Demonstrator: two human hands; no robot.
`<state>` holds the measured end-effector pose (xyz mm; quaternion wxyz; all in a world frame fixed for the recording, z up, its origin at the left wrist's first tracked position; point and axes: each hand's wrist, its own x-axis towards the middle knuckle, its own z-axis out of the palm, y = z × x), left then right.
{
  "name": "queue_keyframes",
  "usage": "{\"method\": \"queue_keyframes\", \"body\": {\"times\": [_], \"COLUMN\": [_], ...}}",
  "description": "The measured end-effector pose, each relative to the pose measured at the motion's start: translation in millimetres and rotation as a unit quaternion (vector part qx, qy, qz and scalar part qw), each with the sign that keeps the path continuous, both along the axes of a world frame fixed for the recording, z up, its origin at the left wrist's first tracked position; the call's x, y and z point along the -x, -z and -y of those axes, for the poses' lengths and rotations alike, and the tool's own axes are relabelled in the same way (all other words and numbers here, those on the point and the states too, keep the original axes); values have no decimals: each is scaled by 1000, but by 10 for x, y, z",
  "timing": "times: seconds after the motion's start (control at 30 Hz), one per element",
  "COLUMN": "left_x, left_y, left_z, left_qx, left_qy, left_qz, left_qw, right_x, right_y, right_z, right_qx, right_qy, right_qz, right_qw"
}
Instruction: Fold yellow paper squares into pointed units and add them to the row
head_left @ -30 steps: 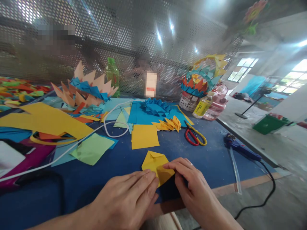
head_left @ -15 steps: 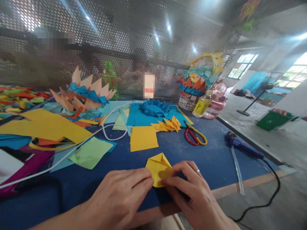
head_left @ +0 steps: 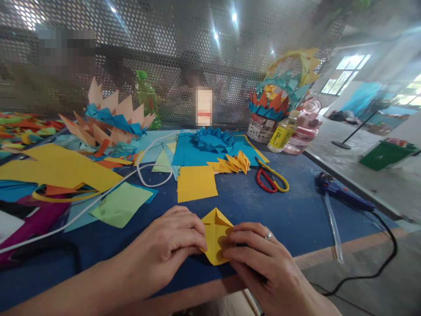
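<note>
A partly folded piece of yellow paper [head_left: 215, 235], pointed at its top, lies near the table's front edge between my hands. My left hand [head_left: 174, 239] pinches its left side, fingers closed on the edge. With a ring on one finger, my right hand [head_left: 259, 250] grips the right side, its fingertips over the paper. Just beyond lies a stack of yellow paper squares [head_left: 197, 183]. Behind the stack is a row of folded yellow paper pieces [head_left: 232, 163]. Red-and-yellow-handled scissors [head_left: 272, 177] rest to the right of these.
A glue gun [head_left: 345, 193] with a clear glue stick lies at the right edge, its black cord hanging off. A white cable [head_left: 128, 181] crosses the left side among coloured papers. Bottles [head_left: 283, 131] and a paper basket [head_left: 263, 125] stand at the back right.
The yellow paper has turned slightly, so its point now faces straight away from me. My left hand has shifted its hold on the left edge. The camera view has tilted a little.
</note>
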<state>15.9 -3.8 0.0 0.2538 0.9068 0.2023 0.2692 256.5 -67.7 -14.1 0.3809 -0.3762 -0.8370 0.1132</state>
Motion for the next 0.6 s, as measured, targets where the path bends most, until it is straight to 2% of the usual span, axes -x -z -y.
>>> {"method": "queue_keyframes", "body": {"times": [0.33, 0.43, 0.6], "left_x": [-116, -126, -152], "left_y": [52, 86, 97], "left_z": [23, 33, 31], "left_qx": [69, 67, 56], "left_qy": [-91, -124, -142], "left_qz": [-14, -15, -16], "left_qw": [993, 990, 988], "right_x": [-18, -32, -53], "right_y": [-46, -24, 44], "right_z": [-6, -4, -9], "right_qx": [-36, -52, -90], "right_qy": [-28, -44, -47], "right_qz": [55, 62, 63], "right_qw": [997, 996, 993]}}
